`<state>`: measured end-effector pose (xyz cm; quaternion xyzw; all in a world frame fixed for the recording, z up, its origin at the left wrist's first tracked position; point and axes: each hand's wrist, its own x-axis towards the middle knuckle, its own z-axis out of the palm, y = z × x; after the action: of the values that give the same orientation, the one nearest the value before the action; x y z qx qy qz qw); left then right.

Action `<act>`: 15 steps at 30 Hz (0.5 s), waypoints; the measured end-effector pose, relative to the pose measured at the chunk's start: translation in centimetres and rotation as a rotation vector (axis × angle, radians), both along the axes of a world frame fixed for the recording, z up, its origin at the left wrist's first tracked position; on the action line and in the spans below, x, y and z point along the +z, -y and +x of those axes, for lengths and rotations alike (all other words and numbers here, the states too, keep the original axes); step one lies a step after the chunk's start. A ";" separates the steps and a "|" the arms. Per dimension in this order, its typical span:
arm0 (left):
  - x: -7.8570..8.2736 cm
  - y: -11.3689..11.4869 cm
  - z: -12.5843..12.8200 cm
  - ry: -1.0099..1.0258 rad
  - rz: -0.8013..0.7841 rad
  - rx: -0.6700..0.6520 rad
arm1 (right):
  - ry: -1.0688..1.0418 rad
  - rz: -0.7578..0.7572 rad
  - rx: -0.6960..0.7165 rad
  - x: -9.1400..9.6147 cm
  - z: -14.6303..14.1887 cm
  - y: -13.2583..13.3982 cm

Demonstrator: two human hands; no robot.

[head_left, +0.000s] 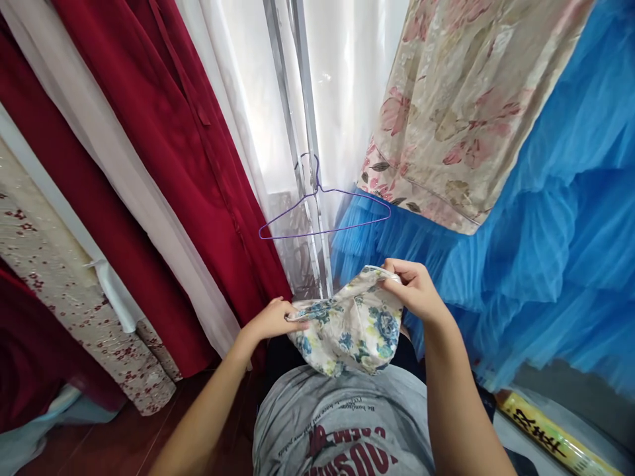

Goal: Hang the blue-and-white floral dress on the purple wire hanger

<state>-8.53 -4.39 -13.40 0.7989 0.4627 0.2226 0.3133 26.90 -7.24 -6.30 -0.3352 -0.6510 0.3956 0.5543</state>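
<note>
Both of my hands stretch a floral cloth garment (347, 330), white with blue and yellow-green flowers, in front of my grey shirt. My left hand (278, 318) pinches its left upper edge between thumb and fingers. At the upper right corner, my right hand (414, 287) grips the cloth the same way, a little higher than the left. The garment hangs slack and creased between them; its exact kind cannot be made out. Just beyond it, a purple wire hanger (325, 231) hangs bare on a metal stand (306, 99), touched by neither hand.
Long red fabric (163, 152) and pale drapes hang at the left. A beige floral garment (461, 112) and a ruffled blue tulle dress (555, 238) hang at the right. A yellow package (550, 436) lies low at the right, and the floor (124, 436) is reddish tile.
</note>
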 end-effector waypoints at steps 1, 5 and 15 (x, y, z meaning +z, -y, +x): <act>0.6 -0.9 -1.5 -0.040 0.048 0.024 | 0.024 0.034 -0.027 -0.2 0.1 -0.6; 4.1 -4.9 -6.1 -0.177 0.238 0.221 | 0.178 0.139 -0.065 -0.7 -0.5 -5.5; 13.8 -11.3 -8.5 -0.382 0.542 0.435 | 0.637 0.300 -0.264 1.3 -3.9 -18.7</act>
<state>-16.98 6.91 0.39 0.7628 0.5959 0.2450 -0.0551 23.01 11.45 -4.99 -0.4373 -0.7929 0.0969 0.4132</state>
